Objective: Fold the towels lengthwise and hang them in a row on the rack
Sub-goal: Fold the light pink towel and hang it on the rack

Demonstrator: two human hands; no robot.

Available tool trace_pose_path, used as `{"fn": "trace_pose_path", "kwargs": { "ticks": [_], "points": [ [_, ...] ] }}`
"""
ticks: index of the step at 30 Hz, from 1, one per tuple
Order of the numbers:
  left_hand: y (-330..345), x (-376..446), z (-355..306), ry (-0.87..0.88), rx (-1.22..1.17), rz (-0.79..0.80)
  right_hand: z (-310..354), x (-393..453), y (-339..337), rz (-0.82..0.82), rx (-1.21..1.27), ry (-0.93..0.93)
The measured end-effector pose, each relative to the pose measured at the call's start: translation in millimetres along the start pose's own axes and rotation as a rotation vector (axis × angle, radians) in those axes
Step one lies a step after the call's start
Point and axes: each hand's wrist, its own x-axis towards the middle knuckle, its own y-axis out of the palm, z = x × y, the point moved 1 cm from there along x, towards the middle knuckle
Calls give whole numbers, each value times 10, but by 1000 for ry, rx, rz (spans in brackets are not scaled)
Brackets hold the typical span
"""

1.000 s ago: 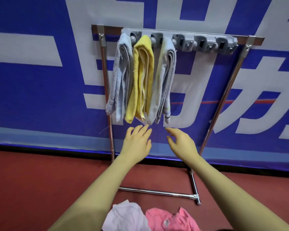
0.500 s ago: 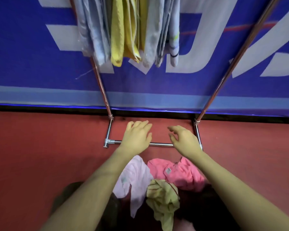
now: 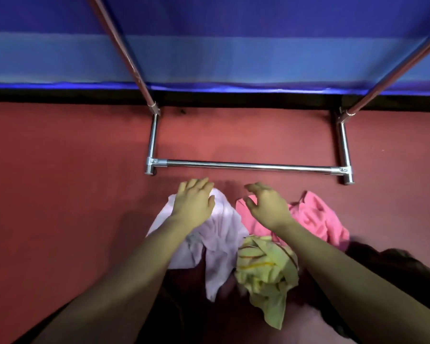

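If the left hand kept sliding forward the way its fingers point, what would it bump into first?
Probably the shiny metal bottom bar of the rack. The left hand points past the pale lilac towel's edge, with only bare red floor between, though height is unclear.

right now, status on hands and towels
Left hand open over pale lilac towel. Right hand open above pink towel. Green towel nearest. Nothing blocking.

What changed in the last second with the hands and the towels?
Both hands dropped from under the hung towels to the floor pile: left hand over the white towel, right hand over the pink towel. Neither grips anything. The pile stayed put.
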Motion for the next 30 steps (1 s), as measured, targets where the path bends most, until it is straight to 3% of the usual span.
{"fn": "trace_pose_path", "kwargs": {
  "ticks": [6, 12, 16, 19, 23, 28, 30],
  "points": [
    [660, -8, 445, -39, 21, 67, -54, 293, 871, 112, -39, -19],
    [1085, 57, 705, -33, 35, 176, 13, 592, 1412, 109, -96, -26],
    [1195, 80, 764, -44, 21, 118, 19, 716, 1573, 123, -146, -21],
    [1174, 69, 758, -55, 27, 38, -2, 678, 1532, -17, -29, -67],
    [919, -34, 651, -129, -133, -73, 64, 437, 1264, -206, 166, -177],
    [246, -242, 450, -167, -376, -90, 313, 130, 678, -227, 290, -171],
    [-44, -365, 375, -141, -349, -198, 453, -29, 420, -293, 331, -176]
  ]
}}
